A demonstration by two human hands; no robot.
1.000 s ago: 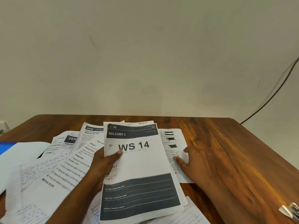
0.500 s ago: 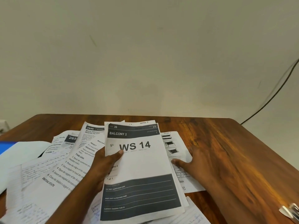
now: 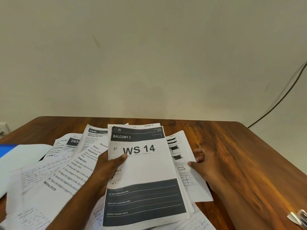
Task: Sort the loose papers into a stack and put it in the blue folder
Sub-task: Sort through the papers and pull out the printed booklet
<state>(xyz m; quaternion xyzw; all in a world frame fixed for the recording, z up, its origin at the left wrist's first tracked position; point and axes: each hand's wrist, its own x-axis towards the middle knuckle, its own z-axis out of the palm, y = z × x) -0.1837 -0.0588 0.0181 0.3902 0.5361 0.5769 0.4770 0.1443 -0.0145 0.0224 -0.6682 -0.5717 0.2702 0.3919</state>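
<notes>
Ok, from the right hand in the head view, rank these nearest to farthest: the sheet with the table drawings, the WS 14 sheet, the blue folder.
1. Sheet with the table drawings: under the right hand, whose thumb and fingers touch its right edge.
2. WS 14 sheet: just left of that, on top of the stack the left hand grips.
3. Blue folder: at the far left edge of the table.

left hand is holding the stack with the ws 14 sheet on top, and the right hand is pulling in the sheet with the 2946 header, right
Not quite. The left hand does hold the stack topped by the WS 14 sheet, but the right hand is pinching the sheet with the furniture drawings, right of the stack. The 2946 sheet lies left of the stack, untouched. The head view shows it.
</notes>
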